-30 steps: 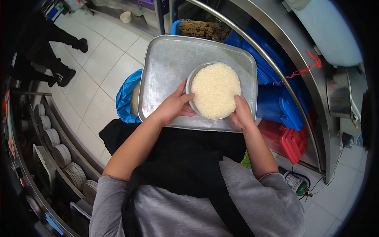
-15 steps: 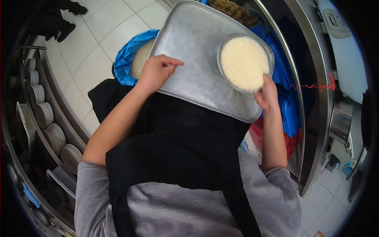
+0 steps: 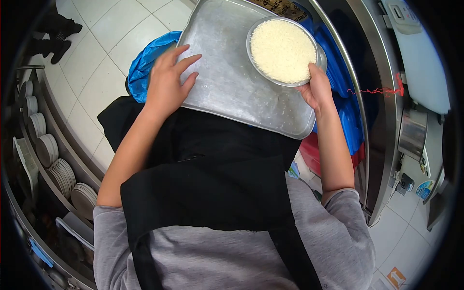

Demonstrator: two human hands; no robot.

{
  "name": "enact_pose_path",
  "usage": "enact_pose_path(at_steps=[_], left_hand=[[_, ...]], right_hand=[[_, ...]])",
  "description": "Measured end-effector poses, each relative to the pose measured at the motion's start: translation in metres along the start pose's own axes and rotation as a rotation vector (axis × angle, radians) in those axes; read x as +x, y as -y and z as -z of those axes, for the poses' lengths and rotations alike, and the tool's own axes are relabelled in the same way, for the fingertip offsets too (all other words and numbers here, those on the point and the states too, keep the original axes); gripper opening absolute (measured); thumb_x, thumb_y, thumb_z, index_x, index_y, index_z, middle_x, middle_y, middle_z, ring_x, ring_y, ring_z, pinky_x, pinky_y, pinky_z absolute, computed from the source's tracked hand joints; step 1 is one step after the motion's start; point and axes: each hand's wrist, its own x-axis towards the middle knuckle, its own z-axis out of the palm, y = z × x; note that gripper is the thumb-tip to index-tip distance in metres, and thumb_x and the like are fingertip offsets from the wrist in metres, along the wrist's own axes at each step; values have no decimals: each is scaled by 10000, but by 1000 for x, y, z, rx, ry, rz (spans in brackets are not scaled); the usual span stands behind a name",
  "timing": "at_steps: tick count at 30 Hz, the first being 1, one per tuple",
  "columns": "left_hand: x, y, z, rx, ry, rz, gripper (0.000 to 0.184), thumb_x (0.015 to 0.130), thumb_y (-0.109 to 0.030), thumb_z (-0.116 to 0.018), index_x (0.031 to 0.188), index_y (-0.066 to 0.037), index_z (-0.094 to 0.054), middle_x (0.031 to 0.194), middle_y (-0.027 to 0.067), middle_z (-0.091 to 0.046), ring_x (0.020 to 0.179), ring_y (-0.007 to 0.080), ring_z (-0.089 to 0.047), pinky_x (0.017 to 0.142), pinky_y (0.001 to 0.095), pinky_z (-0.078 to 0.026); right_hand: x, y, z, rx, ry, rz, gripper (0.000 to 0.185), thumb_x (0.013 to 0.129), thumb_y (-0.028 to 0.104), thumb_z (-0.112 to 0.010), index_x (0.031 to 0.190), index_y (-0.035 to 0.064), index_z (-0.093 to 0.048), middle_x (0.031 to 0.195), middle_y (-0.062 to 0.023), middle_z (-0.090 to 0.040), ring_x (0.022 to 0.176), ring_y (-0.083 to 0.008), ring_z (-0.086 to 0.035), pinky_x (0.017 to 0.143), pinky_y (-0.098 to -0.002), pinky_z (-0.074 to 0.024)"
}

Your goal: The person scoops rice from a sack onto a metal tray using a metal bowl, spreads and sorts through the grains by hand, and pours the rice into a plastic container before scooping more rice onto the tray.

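Observation:
A round metal bowl (image 3: 250,48) heaped with white rice (image 3: 282,50) is over the right side of a large metal tray (image 3: 217,63). My right hand (image 3: 315,87) grips the bowl's near right rim, thumb on top and fingers underneath. I cannot tell whether the bowl's base touches the tray. My left hand (image 3: 169,79) is over the tray's left edge with its fingers spread and nothing in them. Just beyond that hand is a blue plastic bag (image 3: 145,67), partly hidden by the hand and the tray.
Stacked plates (image 3: 62,176) fill a metal shelf on the left. Blue plastic (image 3: 349,121) and a red container (image 3: 314,150) lie to the right, beside a curved metal rail (image 3: 355,82). Another person's shoes (image 3: 60,50) stand on the tiled floor at upper left.
My left hand has opened its fingers and shifted left toward the blue bag. My right hand and the bowl appear higher and slightly left in view, as the camera view has shifted too.

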Motion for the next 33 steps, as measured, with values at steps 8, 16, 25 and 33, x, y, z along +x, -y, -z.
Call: enact_pose_path(at_steps=[8,16,25,33], left_hand=[[-44,44,44,-566,-101,344,509,904,-403,-491,1303,-88,-469,1363,124,-407,1219,280,-436,1008,390,-346],[-133,123,80,-1681,-376,783,673,915,-577,-327,1415,-128,-289,1423,123,-332,1227,249,-432,913,372,-459],[-152,135,57,-2056,-292,653,708,899,-579,-371,1447,-161,-206,1456,148,-272,1309,273,-337,999,458,-390],[-150,138,57,-2081,-271,627,673,905,-567,-370,1449,-207,-204,1464,112,-271,1332,274,-299,1017,485,-359]], right_hand=[[-13,-2,6,-6,-79,42,403,934,137,-341,1285,-63,-348,1252,-216,-481,1084,-299,-556,861,-411,-511],[-27,-8,60,-7,-169,35,398,925,118,-329,1283,-56,-345,1223,-221,-497,1060,-312,-571,851,-406,-523],[-49,-18,109,116,-324,44,374,934,152,-326,1241,-57,-366,1185,-235,-519,1013,-328,-595,745,-433,-568],[-51,-11,94,2,-355,42,392,935,146,-322,1262,-64,-369,1215,-227,-509,1050,-313,-578,838,-401,-533]])
